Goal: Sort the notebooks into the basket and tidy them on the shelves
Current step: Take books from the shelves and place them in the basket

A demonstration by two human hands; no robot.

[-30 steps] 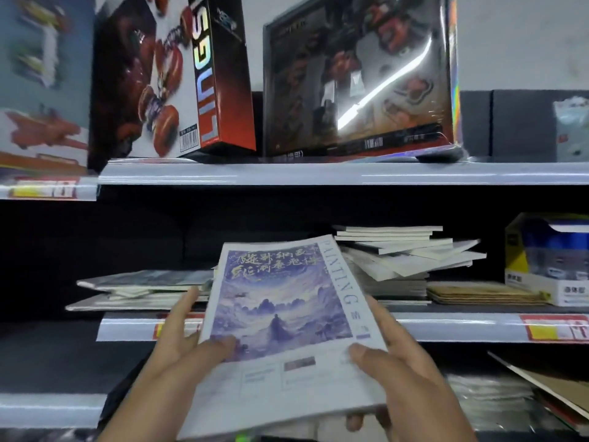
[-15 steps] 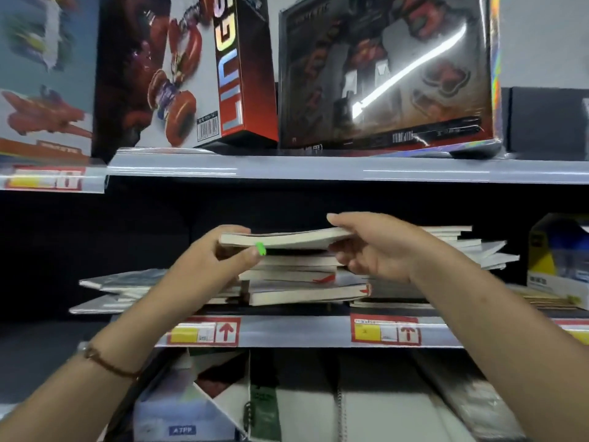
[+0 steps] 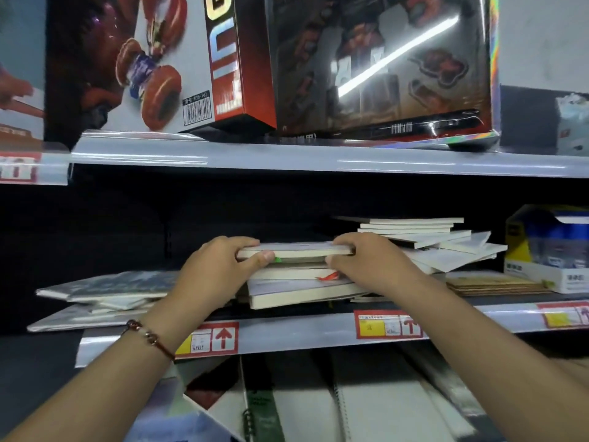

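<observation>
A thin notebook (image 3: 299, 250) lies flat on top of a middle stack of notebooks (image 3: 296, 290) on the middle shelf (image 3: 302, 333). My left hand (image 3: 220, 266) grips its left end, fingers over the top and thumb on the edge. My right hand (image 3: 366, 263) grips its right end the same way. To the right stands a loose, fanned pile of white notebooks (image 3: 427, 240). Further left, flat notebooks (image 3: 105, 291) lie askew, partly over the shelf edge. No basket is visible.
Two large toy boxes (image 3: 376, 65) stand on the upper shelf (image 3: 287, 157). A blue and yellow box (image 3: 548, 247) and flat brown card sheets (image 3: 497, 285) sit at the right of the middle shelf. Spiral notebooks (image 3: 318, 409) fill the lower level.
A second ago both hands held the notebook cover-up in front of the shelf. It was turned flat, carried in and lowered onto the middle stack, where both hands still grip it.
</observation>
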